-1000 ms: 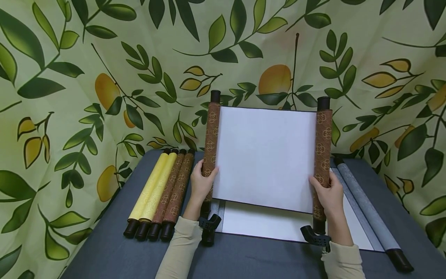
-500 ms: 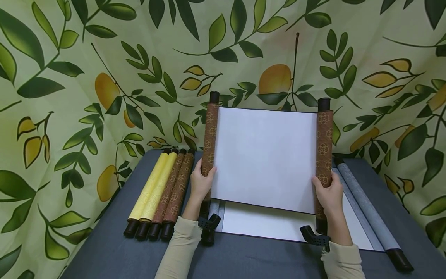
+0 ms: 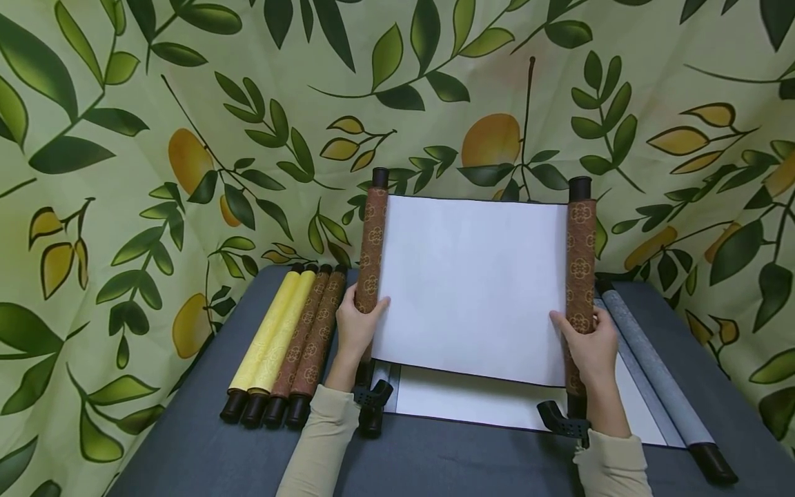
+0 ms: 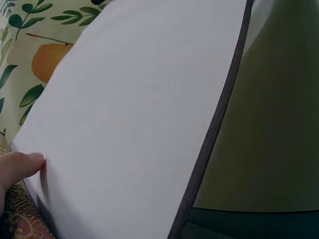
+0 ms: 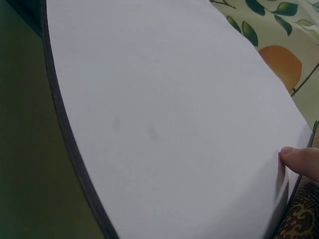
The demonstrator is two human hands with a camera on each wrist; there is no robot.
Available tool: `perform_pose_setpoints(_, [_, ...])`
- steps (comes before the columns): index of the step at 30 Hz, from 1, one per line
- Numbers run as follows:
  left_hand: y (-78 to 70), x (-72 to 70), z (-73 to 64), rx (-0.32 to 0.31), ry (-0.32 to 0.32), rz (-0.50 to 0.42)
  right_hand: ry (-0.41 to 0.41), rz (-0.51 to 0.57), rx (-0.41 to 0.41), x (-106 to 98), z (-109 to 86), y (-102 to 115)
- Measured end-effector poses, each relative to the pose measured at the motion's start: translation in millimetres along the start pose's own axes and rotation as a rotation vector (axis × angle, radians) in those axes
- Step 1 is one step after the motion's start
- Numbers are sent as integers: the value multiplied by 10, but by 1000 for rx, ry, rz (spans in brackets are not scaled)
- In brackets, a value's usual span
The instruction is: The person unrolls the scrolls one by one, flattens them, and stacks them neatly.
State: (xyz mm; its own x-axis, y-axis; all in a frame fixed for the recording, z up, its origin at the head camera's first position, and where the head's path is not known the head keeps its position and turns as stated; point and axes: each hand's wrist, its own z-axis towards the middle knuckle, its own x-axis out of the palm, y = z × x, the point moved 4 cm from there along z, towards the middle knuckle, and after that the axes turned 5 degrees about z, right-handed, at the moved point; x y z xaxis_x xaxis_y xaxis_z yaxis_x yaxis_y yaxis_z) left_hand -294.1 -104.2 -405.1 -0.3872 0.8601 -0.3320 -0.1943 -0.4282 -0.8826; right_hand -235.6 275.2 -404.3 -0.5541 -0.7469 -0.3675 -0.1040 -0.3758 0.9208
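Observation:
A brown flower-patterned scroll (image 3: 472,286), partly unrolled, is held up above the table with its blank white sheet facing me. My left hand (image 3: 357,328) grips its left roll, and my right hand (image 3: 590,345) grips the right one. In the left wrist view the thumb (image 4: 20,167) lies over the paper's edge beside the brown brocade. The right wrist view has the other thumb (image 5: 301,162) at the opposite edge, where the paper bends a little. Most other fingers are hidden behind the rolls. Beneath, a grey-blue scroll (image 3: 658,366) lies unrolled, partly covered from sight.
Two yellow rolled scrolls (image 3: 273,338) and two brown rolled scrolls (image 3: 319,331) lie side by side on the left of the dark grey table (image 3: 435,462). A leaf-and-fruit patterned cloth (image 3: 261,62) hangs behind the table.
The two brown rolls have moved slightly apart, baring a wider white sheet. The held scroll has dropped a little. My right thumb has shifted onto the paper. Table scrolls stay put.

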Motion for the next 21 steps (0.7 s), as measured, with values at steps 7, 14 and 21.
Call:
perform_pose_setpoints(7, [20, -30, 7, -49, 11, -41, 16, 28, 36, -22, 2, -14])
perform_pose_setpoints(14, [15, -54, 27, -55, 20, -53, 14, 40, 22, -43, 16, -19])
perform_pose_setpoints(21, [12, -80, 43, -18, 19, -18, -18, 43, -22, -68, 28, -15])
